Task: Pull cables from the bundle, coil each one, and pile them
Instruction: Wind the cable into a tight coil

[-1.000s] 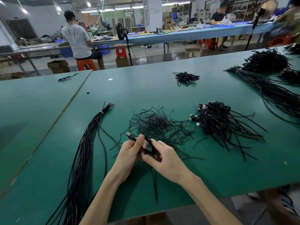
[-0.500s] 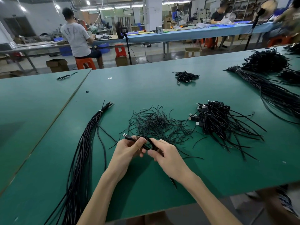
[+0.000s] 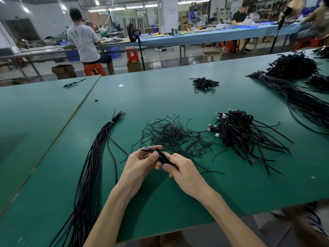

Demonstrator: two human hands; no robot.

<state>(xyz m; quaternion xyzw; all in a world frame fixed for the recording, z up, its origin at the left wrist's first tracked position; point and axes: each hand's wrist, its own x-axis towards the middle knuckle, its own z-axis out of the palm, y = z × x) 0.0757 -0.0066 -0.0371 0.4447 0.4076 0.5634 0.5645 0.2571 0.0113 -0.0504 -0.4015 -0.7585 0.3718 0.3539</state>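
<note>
Both hands hold one black cable coil (image 3: 161,155) just above the green table (image 3: 178,196). My left hand (image 3: 140,163) pinches the plug end of the coil. My right hand (image 3: 181,171) grips the other end, fingers curled round it. A long bundle of straight black cables (image 3: 92,168), tied near its top, lies to the left. The pile of coiled cables (image 3: 238,132) with plugs showing sits to the right. A heap of short thin black ties (image 3: 174,134) lies just beyond my hands.
A small cable heap (image 3: 203,83) lies farther back. More bundles and piles (image 3: 293,82) fill the right far side. A seam (image 3: 67,122) splits the table at left. People work at benches in the background. The table's front edge runs below my forearms.
The loose tail that hung toward the table edge has been drawn in, and the coil is now compact between both hands. My hands stay in about the same place.
</note>
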